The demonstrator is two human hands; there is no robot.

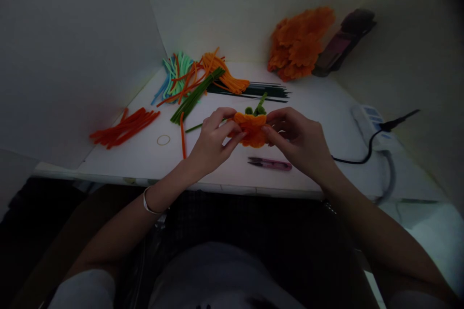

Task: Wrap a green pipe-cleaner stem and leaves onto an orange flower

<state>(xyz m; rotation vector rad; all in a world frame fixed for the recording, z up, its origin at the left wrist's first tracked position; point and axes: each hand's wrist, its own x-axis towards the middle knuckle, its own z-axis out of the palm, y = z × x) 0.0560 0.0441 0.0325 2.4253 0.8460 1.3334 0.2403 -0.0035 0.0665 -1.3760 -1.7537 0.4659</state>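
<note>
An orange pipe-cleaner flower (251, 131) is held up between my two hands, above the table. My left hand (219, 140) pinches its left edge with thumb and fingers. On the opposite edge, my right hand (295, 135) grips the petals, its thumb on the near face. Behind the flower, curled green pieces and a fuzzy green stem (261, 101) stick up; how they join it is hidden. A pair of pink thread snips (270, 163) lies on the table just below the flower. One loose orange-red pipe cleaner (183, 137) rests beside my left wrist.
Red pipe cleaners (125, 128) lie left, near a rubber band (163, 140). Green (197, 96), orange (226, 75) and mint (179, 75) bundles sit at the back with dark wires (253, 90). Finished orange flowers (300, 43), a dark bottle-like object (344, 43) and a power strip (375, 125) stand right.
</note>
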